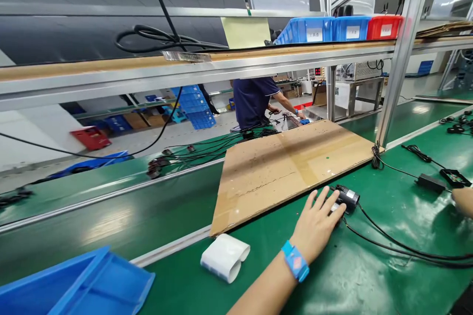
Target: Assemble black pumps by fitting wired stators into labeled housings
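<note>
My left hand (317,221), a blue band (295,261) on its wrist, reaches over the green work surface with fingers stretched and spread. Its fingertips are at a pair of black cylindrical devices (348,199), partly hidden behind the fingers. From these devices, black cables (402,251) run off to the right. Only a blurred part of my right hand (463,202) shows at the right edge; its fingers cannot be made out. Close to it lie a black box-shaped adapter (431,183) and a black open square part (455,177).
A large cardboard sheet (273,172) lies beyond my left hand. Left of my forearm are a white roll (225,256) and a blue bin (111,285). A metal post (402,59) and a shelf (207,66) stand ahead. Another person (254,101) works behind.
</note>
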`<state>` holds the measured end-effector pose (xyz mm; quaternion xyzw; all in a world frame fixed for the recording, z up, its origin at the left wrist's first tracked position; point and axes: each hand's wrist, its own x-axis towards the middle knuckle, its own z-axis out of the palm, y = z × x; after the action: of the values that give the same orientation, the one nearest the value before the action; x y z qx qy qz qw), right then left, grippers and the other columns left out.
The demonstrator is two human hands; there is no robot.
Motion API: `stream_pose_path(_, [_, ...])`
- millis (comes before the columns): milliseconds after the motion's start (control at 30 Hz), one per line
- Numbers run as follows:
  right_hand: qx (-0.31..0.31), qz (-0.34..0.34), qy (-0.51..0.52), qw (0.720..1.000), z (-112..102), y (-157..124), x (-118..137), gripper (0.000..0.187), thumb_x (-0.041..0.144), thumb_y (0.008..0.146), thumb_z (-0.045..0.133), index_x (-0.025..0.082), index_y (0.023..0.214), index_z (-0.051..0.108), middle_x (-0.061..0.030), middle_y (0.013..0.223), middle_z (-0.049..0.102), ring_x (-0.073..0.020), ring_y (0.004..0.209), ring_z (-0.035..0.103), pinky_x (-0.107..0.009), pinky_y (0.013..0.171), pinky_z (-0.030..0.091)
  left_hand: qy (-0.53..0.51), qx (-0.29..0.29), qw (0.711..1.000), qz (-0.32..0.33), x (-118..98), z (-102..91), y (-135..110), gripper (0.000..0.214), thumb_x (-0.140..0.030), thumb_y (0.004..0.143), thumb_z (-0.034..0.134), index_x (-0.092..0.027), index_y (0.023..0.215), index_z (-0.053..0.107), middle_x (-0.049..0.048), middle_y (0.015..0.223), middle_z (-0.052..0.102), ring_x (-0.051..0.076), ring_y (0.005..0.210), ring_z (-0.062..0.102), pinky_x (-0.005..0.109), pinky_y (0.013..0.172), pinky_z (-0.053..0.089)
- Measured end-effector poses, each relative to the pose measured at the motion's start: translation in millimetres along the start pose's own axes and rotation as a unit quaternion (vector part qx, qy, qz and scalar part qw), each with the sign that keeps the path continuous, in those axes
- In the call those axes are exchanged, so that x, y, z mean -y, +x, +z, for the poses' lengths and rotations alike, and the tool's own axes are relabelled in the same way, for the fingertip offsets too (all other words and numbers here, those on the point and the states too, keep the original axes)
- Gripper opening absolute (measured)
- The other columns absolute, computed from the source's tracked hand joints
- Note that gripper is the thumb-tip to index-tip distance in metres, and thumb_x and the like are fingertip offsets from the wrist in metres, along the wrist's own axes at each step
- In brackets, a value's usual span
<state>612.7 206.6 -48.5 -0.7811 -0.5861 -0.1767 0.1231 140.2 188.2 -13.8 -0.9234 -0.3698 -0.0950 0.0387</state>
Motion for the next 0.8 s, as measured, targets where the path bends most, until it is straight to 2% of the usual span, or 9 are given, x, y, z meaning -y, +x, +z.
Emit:
stream_pose_path(100, [0.023, -0.09, 0.038, 0.995, 6, -35, 33, 0.015, 0.03, 0.08, 0.066, 0.031, 0.066, 0.069, -0.0176, 0.078, 0.073, -0.0338, 0.072, 0.068, -0.048, 0.065, 0.046, -0.039, -0.062, 0.994, -0.076, -1, 9.6, -42, 0.046, -0.023, 0.097, 0.055, -0.03, 0.143, 0.053, 0.008, 0.158, 0.046, 0.031, 0.15, 0.036, 0.058, 0.121, 0.033])
stream_pose_path(167, [0.025, -0.162, 0.081, 0.983, 7, -44, 72, 0.023, 0.046, 0.088, 0.055, 0.035, 0.094, 0.075, -0.0129, 0.104, 0.076, -0.0335, 0.092, 0.069, -0.049, 0.081, 0.05, -0.067, -0.052, 0.989, -0.119, -6, 15.0, -72, 0.044, -0.024, 0.095, 0.057, -0.029, 0.138, 0.058, 0.0094, 0.154, 0.05, 0.032, 0.147, 0.04, 0.059, 0.119, 0.036])
stream_pose_path(267, [0.022, -0.215, 0.136, 0.967, 9, -32, 127, 0.039, 0.052, 0.099, 0.04, 0.035, 0.117, 0.071, -0.0032, 0.124, 0.071, -0.0278, 0.115, 0.063, -0.044, 0.101, 0.046, -0.089, -0.009, 0.984, -0.151, -13, 24.5, -108, 0.04, -0.025, 0.092, 0.06, -0.028, 0.131, 0.063, 0.0104, 0.152, 0.052, 0.036, 0.145, 0.043, 0.063, 0.117, 0.038])
stream_pose_path(333, [-0.006, -0.173, 0.154, 0.973, 16, -10, 143, 0.041, 0.045, 0.102, 0.036, 0.031, 0.126, 0.067, -0.0065, 0.136, 0.063, -0.0299, 0.127, 0.055, -0.049, 0.109, 0.038, -0.096, 0.025, 0.984, -0.15, -13, 32.8, -125, 0.038, -0.026, 0.094, 0.058, -0.028, 0.131, 0.064, 0.0112, 0.149, 0.055, 0.036, 0.143, 0.047, 0.06, 0.115, 0.043])
stream_pose_path(400, [-0.039, -0.087, 0.157, 0.983, 29, 13, 137, 0.045, 0.039, 0.1, 0.037, 0.022, 0.134, 0.062, -0.0191, 0.149, 0.049, -0.04, 0.138, 0.042, -0.062, 0.111, 0.03, -0.107, 0.049, 0.984, -0.137, -9, 42.7, -136, 0.04, -0.029, 0.097, 0.054, -0.029, 0.136, 0.061, 0.0106, 0.147, 0.057, 0.033, 0.14, 0.05, 0.055, 0.113, 0.047])
stream_pose_path(467, [-0.032, -0.037, 0.161, 0.986, 44, 27, 118, 0.042, 0.036, 0.096, 0.043, 0.019, 0.127, 0.066, -0.0283, 0.141, 0.052, -0.0458, 0.129, 0.049, -0.066, 0.101, 0.035, -0.118, 0.046, 0.984, -0.128, -2, 53.5, -142, 0.042, -0.036, 0.098, 0.053, -0.032, 0.14, 0.058, 0.0088, 0.147, 0.058, 0.032, 0.139, 0.052, 0.051, 0.112, 0.049])
stream_pose_path(633, [0.018, -0.016, 0.178, 0.984, 75, 24, 68, 0.037, 0.028, 0.093, 0.038, 0.026, 0.095, 0.074, -0.0242, 0.093, 0.067, -0.0364, 0.085, 0.066, -0.053, 0.076, 0.047, -0.115, 0.019, 0.987, -0.113, 8, 71.4, -140, 0.045, -0.042, 0.094, 0.059, -0.033, 0.137, 0.06, 0.0092, 0.141, 0.062, 0.034, 0.133, 0.057, 0.052, 0.108, 0.052])
stream_pose_path(700, [0.008, 0.02, 0.171, 0.985, 79, 23, 52, 0.044, 0.034, 0.095, 0.031, 0.025, 0.089, 0.074, -0.0267, 0.088, 0.064, -0.0387, 0.082, 0.066, -0.055, 0.07, 0.047, -0.115, 0.02, 0.987, -0.115, 7, 70.5, -137, 0.045, -0.04, 0.093, 0.059, -0.032, 0.137, 0.061, 0.0105, 0.14, 0.062, 0.035, 0.132, 0.057, 0.054, 0.108, 0.052])
stream_pose_path(800, [-0.031, 0.064, 0.164, 0.984, 79, 28, 39, 0.051, 0.045, 0.095, 0.026, 0.026, 0.104, 0.073, -0.0314, 0.099, 0.062, -0.0443, 0.092, 0.066, -0.061, 0.071, 0.046, -0.126, 0.016, 0.984, -0.125, 2, 64.2, -136, 0.044, -0.038, 0.093, 0.059, -0.031, 0.137, 0.061, 0.0109, 0.141, 0.062, 0.036, 0.132, 0.056, 0.055, 0.109, 0.05])
